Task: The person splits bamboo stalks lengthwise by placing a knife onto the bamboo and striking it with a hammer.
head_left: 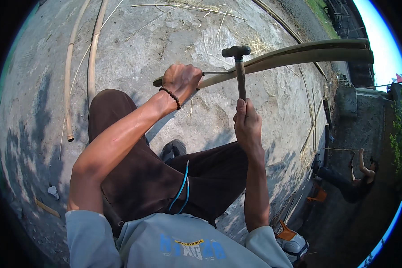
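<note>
My left hand (181, 84), with a beaded bracelet at its wrist, is closed around the dark handle of a knife (218, 73). The handle's butt sticks out left of my fist, and the thin blade runs right to the near end of a bamboo pole (308, 54). That pole stretches to the upper right and shows a lengthwise split; the blade appears to sit in the split at its near end. In my right hand (248, 127) a hammer (241, 80) is gripped by its handle, head up, in front of the bamboo and apart from the knife.
Two bamboo poles (93, 56) lie on the concrete ground (134, 49) at the upper left. Thin strips (187, 6) and straw (259, 44) are scattered at the far side. Another person (353, 185) is at the right, by an orange object (317, 194). A white-and-orange machine (294, 243) stands at lower right.
</note>
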